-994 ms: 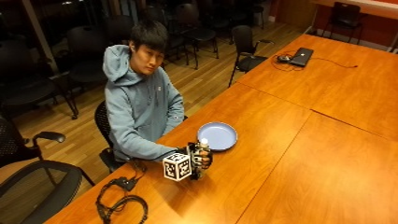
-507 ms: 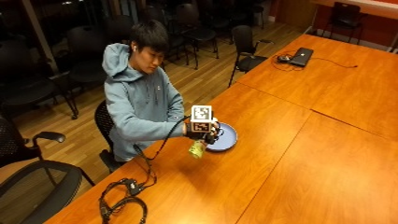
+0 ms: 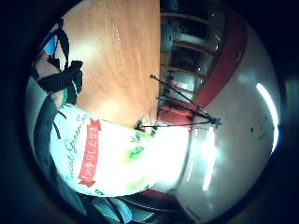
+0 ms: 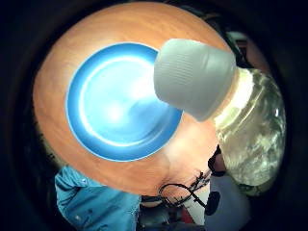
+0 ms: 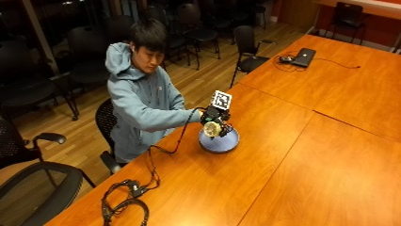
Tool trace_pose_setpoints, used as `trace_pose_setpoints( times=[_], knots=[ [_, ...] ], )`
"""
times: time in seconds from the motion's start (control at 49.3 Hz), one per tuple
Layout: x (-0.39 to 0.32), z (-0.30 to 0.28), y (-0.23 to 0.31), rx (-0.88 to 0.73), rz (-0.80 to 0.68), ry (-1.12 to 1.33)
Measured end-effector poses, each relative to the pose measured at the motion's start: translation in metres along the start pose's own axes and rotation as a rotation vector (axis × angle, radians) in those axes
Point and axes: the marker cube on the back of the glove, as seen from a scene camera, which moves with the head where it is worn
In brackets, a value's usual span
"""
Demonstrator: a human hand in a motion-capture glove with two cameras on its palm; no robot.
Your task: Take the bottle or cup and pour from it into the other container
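Note:
A blue bowl [image 5: 220, 141] sits on the wooden table [image 5: 294, 155] in front of the seated person. My gloved right hand [image 5: 212, 117] grips a clear bottle [image 5: 213, 129] with a green-and-white label, lifted over the bowl's near rim and tipped toward it. In the thumb side palm view the bottle [image 4: 250, 130] holds pale liquid and its white cap [image 4: 195, 77] is on, hanging over the edge of the blue bowl [image 4: 110, 110]. The little finger side palm view is filled by the bottle's label [image 3: 103, 158] against the palm.
A coiled black cable [image 5: 128, 202] lies near the table's front left corner. A laptop [image 5: 304, 56] rests on the far part of the table. Office chairs [image 5: 37, 174] stand to the left and behind the person.
My hand has lifted the bottle off the table, carried it over the blue bowl and tipped it there.

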Motion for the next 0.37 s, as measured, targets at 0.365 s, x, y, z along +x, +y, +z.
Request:
trace_pose_setpoints(
  times=[0.365],
  knots=[
    [-0.051, -0.003, -0.012, 0.005, -0.018, -0.03]
  ],
)
